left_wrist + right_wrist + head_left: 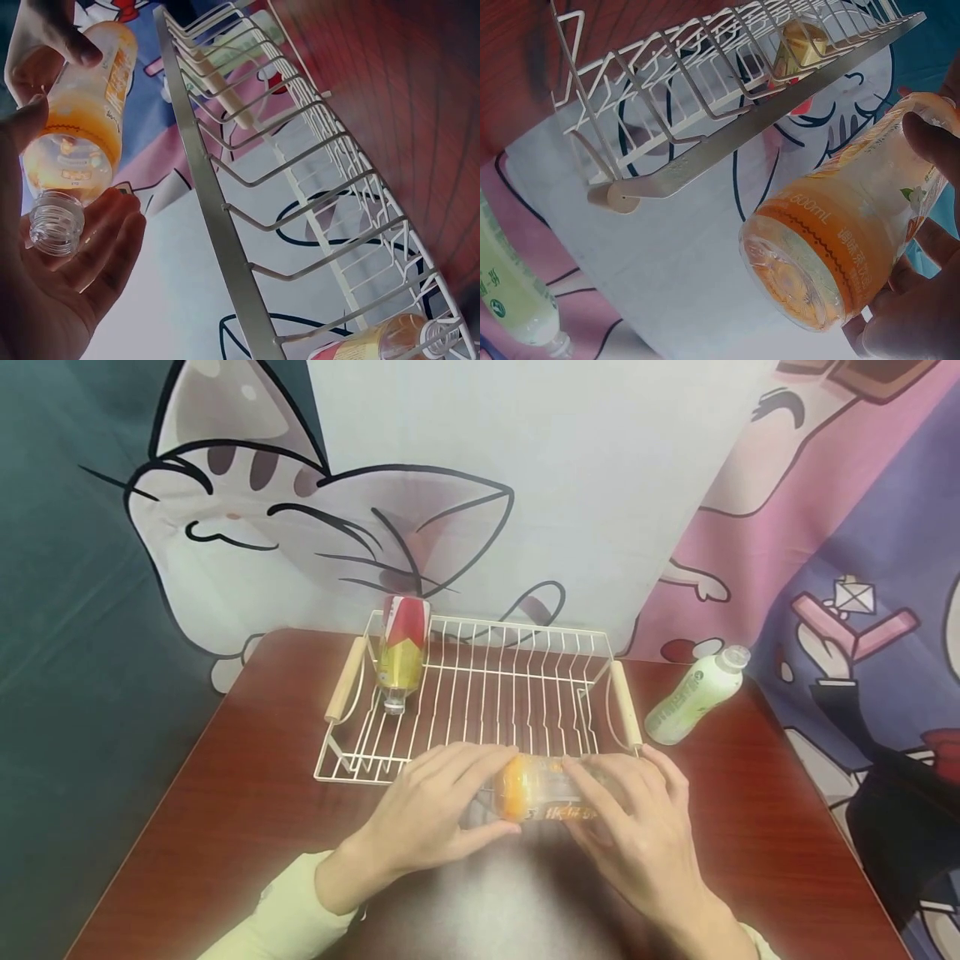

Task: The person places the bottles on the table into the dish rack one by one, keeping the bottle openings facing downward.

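Observation:
A clear plastic bottle with an orange-printed label (551, 789) lies sideways between both hands, in front of the rack. My left hand (420, 814) holds its neck end, thumb below and fingers above. In the left wrist view the bottle's threaded neck (56, 223) has no cap on it. Around the body near the base, my right hand (637, 827) grips with its thumb and fingers. The right wrist view shows the bottle's base (795, 292) beside the right fingers. Just beyond the hands stands a white wire dish rack (517, 677) with wooden handles.
A bottle with a red and yellow label (402, 647) lies in the rack's left end, neck toward me. To the right of the rack, a pale green bottle (693, 697) stands on the reddish-brown table (247, 760). Printed cartoon cloth (570, 485) hangs behind the table.

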